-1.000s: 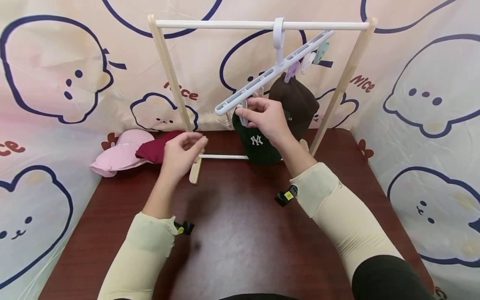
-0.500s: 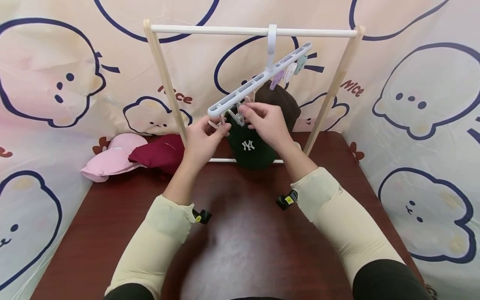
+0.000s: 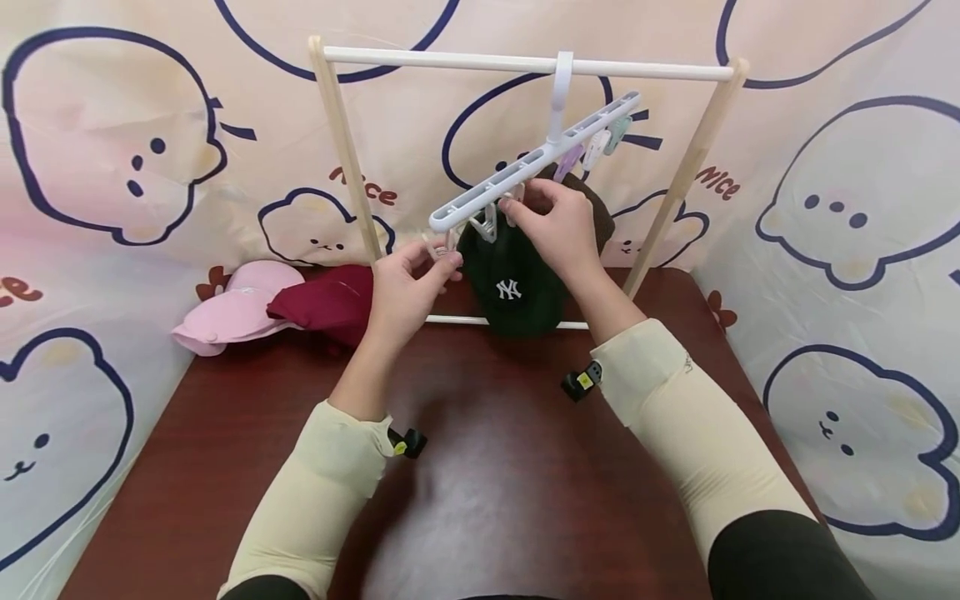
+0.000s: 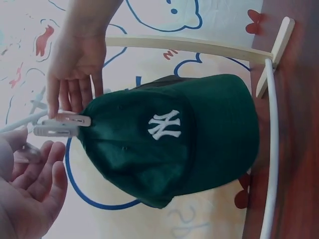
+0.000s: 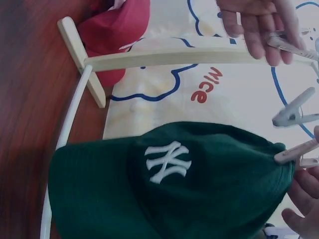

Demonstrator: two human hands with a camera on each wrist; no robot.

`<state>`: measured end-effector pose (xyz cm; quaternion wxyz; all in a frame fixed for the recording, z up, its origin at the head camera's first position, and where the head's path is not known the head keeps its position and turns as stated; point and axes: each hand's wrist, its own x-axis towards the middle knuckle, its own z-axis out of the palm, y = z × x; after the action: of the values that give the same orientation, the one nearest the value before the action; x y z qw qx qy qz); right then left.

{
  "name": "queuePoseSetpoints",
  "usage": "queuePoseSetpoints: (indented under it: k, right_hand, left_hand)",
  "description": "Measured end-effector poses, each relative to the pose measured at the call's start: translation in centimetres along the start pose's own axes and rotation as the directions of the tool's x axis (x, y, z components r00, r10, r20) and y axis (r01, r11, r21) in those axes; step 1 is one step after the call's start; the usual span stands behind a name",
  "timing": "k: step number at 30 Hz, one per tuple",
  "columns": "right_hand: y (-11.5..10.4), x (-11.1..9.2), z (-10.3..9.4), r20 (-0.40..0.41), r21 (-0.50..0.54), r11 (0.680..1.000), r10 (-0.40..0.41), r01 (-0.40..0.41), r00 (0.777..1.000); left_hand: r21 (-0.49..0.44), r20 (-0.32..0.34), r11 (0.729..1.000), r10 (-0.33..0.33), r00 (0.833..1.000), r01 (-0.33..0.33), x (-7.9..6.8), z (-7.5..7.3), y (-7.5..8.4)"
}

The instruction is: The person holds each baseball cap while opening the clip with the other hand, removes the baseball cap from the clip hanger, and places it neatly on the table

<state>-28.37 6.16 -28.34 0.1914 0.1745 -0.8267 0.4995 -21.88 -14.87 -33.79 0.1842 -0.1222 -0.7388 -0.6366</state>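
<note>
A dark green cap [image 3: 517,279] with a white NY emblem hangs brim-down from a pale clip [image 5: 296,151] on the white clip hanger [image 3: 502,179]. My right hand [image 3: 562,225] pinches that clip at the cap's top edge. At the hanger's near end, my left hand [image 3: 408,287] pinches another pale clip [image 5: 288,46] between thumb and fingers, with no cap in it. Between the hands dangles a loose pale clip [image 5: 294,112]. Partly hidden behind the green cap and my right hand is a brown cap [image 3: 600,212], below a purple clip [image 3: 568,161].
The hanger hooks over the white top bar [image 3: 450,60] of a wooden-sided rack [image 3: 341,142]. White and mint clips [image 3: 617,133] hang at its far end. A pink cap [image 3: 240,308] and a dark red cap [image 3: 330,304] lie on the brown table [image 3: 480,483], left of the rack.
My left hand has risen rightward from beside the rack and taken hold of the end clip. My right hand has let go of the middle clip and shifted along to the one on the green cap.
</note>
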Motion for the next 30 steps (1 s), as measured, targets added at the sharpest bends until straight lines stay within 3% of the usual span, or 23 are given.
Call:
queuePoseSetpoints:
  k: [3,7,10,12,16,20,25,30]
  right_hand:
    - [0.0,0.2,0.2,0.001,0.051,0.998,0.038,-0.038,0.999]
    - [0.0,0.4,0.5,-0.023,0.068,0.997,0.037,-0.036,0.999]
    - [-0.2,0.4,0.8,-0.040,0.056,0.998,0.009,-0.007,0.999]
    - [-0.4,0.4,1.1,-0.055,0.047,0.999,-0.011,0.014,0.998]
    - [-1.0,0.4,1.4,-0.069,0.019,1.000,-0.019,0.021,0.997]
    - [-1.3,0.2,1.6,-0.063,-0.008,1.000,-0.014,0.013,0.998]
    - [-1.3,0.2,1.3,-0.052,-0.028,0.999,-0.027,0.026,0.998]
    - [-1.1,0.2,0.9,-0.022,-0.053,0.998,-0.035,0.034,0.999]
  left_hand:
    - [0.027,0.022,0.999,-0.047,0.999,0.046,-0.6,0.1,-0.3]
    - [0.127,0.121,0.986,-0.122,0.985,0.106,-1.3,0.3,-0.4]
    - [0.166,0.187,0.983,-0.115,0.976,0.084,-1.4,0.9,0.2]
    - [0.122,0.212,0.991,-0.080,0.974,0.054,-1.2,1.6,1.0]
    - [0.071,0.219,0.997,-0.025,0.976,0.009,-0.5,3.4,2.9]
    - [0.094,0.186,0.995,-0.038,0.982,0.021,0.0,4.7,4.3]
    - [0.104,0.201,0.991,-0.108,0.974,0.088,0.4,5.3,4.5]
    - [0.143,0.213,0.986,-0.116,0.970,0.087,0.1,5.4,4.2]
